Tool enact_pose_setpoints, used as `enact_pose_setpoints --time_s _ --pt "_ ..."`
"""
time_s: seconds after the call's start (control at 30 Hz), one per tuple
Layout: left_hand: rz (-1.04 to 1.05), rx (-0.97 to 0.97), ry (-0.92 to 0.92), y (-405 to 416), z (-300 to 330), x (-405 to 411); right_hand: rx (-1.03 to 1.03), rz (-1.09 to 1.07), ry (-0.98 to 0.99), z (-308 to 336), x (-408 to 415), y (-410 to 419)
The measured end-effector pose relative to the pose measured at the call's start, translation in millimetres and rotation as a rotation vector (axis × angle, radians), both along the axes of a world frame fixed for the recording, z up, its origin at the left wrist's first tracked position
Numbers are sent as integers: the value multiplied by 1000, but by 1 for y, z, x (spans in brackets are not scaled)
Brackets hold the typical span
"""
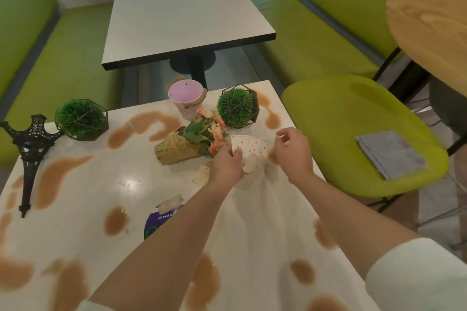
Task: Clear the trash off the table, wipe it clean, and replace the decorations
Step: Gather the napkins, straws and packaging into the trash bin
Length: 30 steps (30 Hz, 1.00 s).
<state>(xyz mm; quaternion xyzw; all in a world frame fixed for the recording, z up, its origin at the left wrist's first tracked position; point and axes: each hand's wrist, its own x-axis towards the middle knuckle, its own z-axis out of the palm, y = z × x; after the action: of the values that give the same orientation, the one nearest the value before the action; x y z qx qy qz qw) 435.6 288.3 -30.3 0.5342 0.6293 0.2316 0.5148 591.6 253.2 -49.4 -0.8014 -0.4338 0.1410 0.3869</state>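
Table point(83, 209): white top that fills the lower half of the view, blotched with brown spill stains from 7 o'clock round to 1 o'clock.
Green chair point(328, 113): at 3 o'clock beside the table, with a folded grey cloth point(391, 153) lying on its seat.
Tower model point(30, 156): dark metal, lying tilted at 9 o'clock near the table's left edge.
Left plant ball point(80, 118): green, in a wire frame, at 10 o'clock just beside the tower model.
Right plant ball point(236, 106): green, in a wire frame, at 12 o'clock near the far edge.
Pink pot point(185, 100): upright with a rope trim, between the two plant balls at the far edge.
Flower bunch point(192, 139): lying on its side in woven wrapping at the centre, blooms toward the right plant ball.
Purple sticker point(161, 222): at 6 o'clock on the tabletop, with a crumpled white scrap point(170, 202) at its upper edge.
Dotted paper cup point(250, 146): white with red dots, just right of centre beside the blooms, flattened.
Left hand point(226, 166): fingers curled, pinching the near edge of the dotted paper cup together with a white crumpled tissue point(250, 165).
Right hand point(292, 149): just to the right of the cup, fingers loosely curled with thumb and forefinger close together; whether they pinch anything I cannot tell.
Small tag point(201, 174): pale, lying on the table just left of the left wrist.
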Motion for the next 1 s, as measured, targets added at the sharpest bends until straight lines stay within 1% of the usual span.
enact_pose_setpoints --time_s 0.1,0.17,0.23,0.27,0.33,0.37,0.43,0.57,0.67,0.7,0.77,0.87,0.93,1.0 --pt "-21 -4 -7 -2 -4 -8 -262 -15 -306 -11 15 19" --pt "-29 1 -23 -4 -8 -14 -385 -31 -385 -14 20 27" --pt "-20 -1 -53 -7 -12 -22 -465 -37 -457 -17 23 31" --pt "-16 -3 -65 -9 -12 -26 -485 -41 -489 -18 24 32" --pt "-6 -15 -99 -15 -12 -35 -461 -54 -498 -19 22 31" --pt "1 -21 -119 -19 -12 -37 -426 -73 -466 -20 22 29" --pt "20 -29 -143 -26 -10 -47 -308 -121 -340 -18 15 22" --pt "76 -81 -206 -36 1 -65 -46 -90 15 -8 -19 0" --pt "115 -125 -251 -43 16 -86 70 -105 318 8 -68 -24" --pt "130 -130 -256 -46 20 -99 82 -116 387 14 -90 -33" --pt "160 -121 -259 -49 24 -119 87 -132 454 22 -124 -47" --pt "232 -101 -229 -51 30 -160 88 -114 500 32 -177 -60" --pt "293 -95 -226 -52 35 -193 64 -60 527 37 -214 -64" --pt "353 -94 -261 -53 41 -226 51 16 542 42 -251 -66"
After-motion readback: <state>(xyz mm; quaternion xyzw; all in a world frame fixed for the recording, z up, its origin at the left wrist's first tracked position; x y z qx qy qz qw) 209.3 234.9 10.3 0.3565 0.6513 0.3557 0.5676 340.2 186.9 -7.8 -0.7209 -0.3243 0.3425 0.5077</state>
